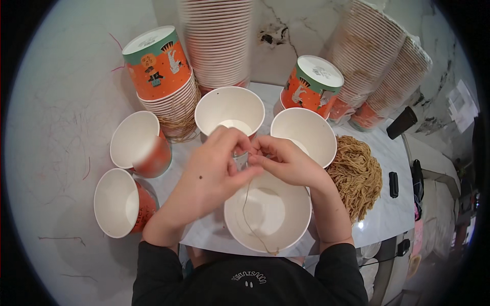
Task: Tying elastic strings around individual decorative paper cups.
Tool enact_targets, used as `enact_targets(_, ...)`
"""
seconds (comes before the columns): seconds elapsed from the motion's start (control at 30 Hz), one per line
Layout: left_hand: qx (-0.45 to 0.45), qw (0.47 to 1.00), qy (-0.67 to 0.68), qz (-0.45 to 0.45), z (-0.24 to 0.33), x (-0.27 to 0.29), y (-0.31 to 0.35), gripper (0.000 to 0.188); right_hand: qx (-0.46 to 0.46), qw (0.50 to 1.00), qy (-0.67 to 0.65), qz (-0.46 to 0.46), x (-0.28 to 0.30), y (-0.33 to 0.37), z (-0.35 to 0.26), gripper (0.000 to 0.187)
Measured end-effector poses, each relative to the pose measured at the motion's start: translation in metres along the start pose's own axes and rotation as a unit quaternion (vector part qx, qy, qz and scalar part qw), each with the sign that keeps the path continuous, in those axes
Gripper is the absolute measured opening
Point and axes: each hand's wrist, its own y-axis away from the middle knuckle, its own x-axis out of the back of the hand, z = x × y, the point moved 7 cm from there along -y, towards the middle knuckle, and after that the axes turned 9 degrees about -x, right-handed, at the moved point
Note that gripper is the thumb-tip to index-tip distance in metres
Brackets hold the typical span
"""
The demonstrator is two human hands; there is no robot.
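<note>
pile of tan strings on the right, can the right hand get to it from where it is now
Probably yes. The right hand pinches a thin tan string over the white paper cup, and the heap of tan strings lies just beside its wrist with nothing between.

Tall stacks of paper cups point(217, 41) stand behind a heap of tan strings point(357, 173).

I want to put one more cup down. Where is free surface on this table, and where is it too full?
The white surface left of the two tipped cups is bare except for thin stray strings. The centre is crowded: open cups ring both hands, stacks stand behind, and the string pile fills the right.
</note>
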Motion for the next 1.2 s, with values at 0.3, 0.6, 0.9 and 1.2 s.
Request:
enact_targets(0.3,-0.054,0.973,-0.223,-0.022,-0.007,-0.03,0.006,0.038,0.005,0.998,-0.042,0.035,0.0,-0.002,-0.004,0.011)
enact_targets(0.6,-0.024,0.98,-0.198,-0.008,-0.026,-0.023,0.0,0.031,-0.039,0.995,-0.052,0.08,0.009,-0.006,0.0,0.016)
enact_targets(0.9,0.0,0.991,-0.106,-0.087,-0.04,-0.017,-0.009,0.023,-0.005,0.976,-0.197,0.091,0.01,-0.005,0.001,0.014)
enact_targets(1.2,-0.008,0.993,-0.108,-0.054,-0.034,-0.007,-0.009,0.013,-0.023,0.965,-0.248,0.084,0.007,-0.006,-0.002,0.015)
